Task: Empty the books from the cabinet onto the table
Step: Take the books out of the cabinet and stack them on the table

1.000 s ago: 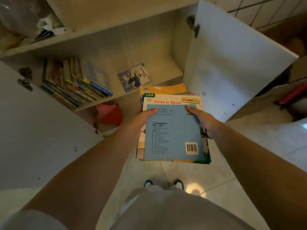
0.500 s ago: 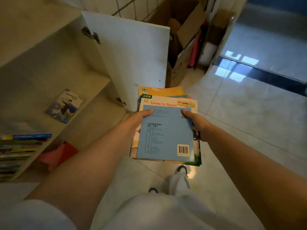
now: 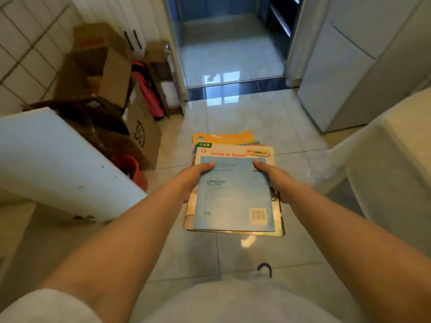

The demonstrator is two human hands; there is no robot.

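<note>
Glossy tile floor [image 3: 245, 117] spreads under the grip, with a white cabinet door [image 3: 53, 164] to its left and cardboard boxes [image 3: 109, 73] beyond that. Books [image 3: 233, 197] lie stacked flat, held above the floor, blue cover uppermost. Left hand [image 3: 193, 180] and right hand [image 3: 277, 180] clasp the stack's sides, thumbs on top.

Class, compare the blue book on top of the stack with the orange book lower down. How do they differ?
The blue book lies on top, its cover fully shown with a barcode; the orange book sits lower, only its far edge showing. Both thumbs press on the blue book, not the orange book. Both belong to the one carried stack.
</note>
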